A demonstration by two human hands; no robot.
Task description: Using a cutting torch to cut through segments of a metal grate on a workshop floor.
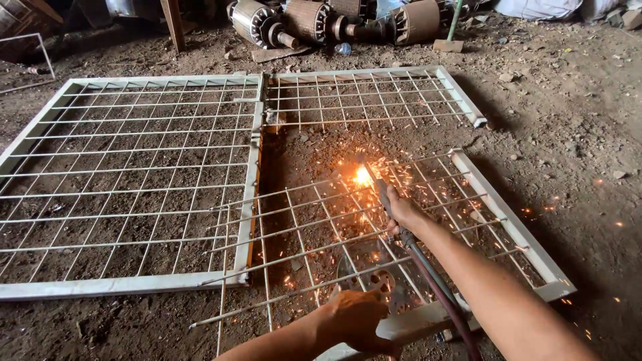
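Wire grid (pixel 314 227) below; bare dirt floor (pixel 575 134) rightward.

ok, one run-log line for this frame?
right hand: holds welding electrode holder | sparks on grey wire-mesh steel frame | left hand: grips dark face shield | dirt floor

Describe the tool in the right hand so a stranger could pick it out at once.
Start at the white-framed wire grid lying on the dirt on the right. Over its rods, the right hand grips a thin electrode holder trailing a dark cable. Only its tip throws bright orange sparks.
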